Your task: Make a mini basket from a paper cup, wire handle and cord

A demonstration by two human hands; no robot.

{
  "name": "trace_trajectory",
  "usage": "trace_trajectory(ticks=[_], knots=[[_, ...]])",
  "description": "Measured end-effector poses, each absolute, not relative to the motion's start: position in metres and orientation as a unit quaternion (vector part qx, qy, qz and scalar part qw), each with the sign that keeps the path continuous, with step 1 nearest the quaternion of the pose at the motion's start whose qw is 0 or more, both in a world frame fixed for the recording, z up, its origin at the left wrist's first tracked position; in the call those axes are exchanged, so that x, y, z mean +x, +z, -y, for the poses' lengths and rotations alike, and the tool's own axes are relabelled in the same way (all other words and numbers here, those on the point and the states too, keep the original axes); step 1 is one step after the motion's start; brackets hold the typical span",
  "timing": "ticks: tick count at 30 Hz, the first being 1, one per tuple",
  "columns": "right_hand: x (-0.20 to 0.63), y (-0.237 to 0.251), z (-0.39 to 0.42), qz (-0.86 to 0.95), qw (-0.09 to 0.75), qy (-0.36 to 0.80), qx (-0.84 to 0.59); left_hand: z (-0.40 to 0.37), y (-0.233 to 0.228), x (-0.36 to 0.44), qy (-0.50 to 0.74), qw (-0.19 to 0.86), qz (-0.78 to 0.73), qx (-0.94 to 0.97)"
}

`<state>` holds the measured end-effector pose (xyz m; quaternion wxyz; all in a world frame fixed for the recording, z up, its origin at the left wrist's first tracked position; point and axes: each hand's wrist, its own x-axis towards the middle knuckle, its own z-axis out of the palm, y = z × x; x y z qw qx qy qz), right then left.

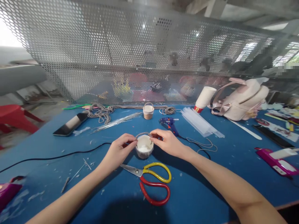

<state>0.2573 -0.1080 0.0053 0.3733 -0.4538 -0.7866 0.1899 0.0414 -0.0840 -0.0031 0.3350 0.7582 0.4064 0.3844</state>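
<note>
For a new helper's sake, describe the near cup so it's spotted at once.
On the blue table, look just past the scissors. There the cup is between the left hand and right hand, which pinch its handle. Unlike the other cup, back by the mesh, it has hands on it.

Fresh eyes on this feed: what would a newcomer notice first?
Probably the scissors, one handle loop yellow, one red, lying front and centre on the blue table. Just beyond them, the left hand and right hand pinch the cord handle of a small cup. A blue glue gun lies beyond the right hand.
</note>
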Motion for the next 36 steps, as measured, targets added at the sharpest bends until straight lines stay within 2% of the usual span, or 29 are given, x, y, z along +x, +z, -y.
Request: trace_trajectory(ticks=[36], knots=[[0.256, 0.0051, 0.1105, 0.777, 0.38, 0.201, -0.46, 0.0845, 0.001, 0.0427, 0.371, 0.41, -0.416, 0.722]])
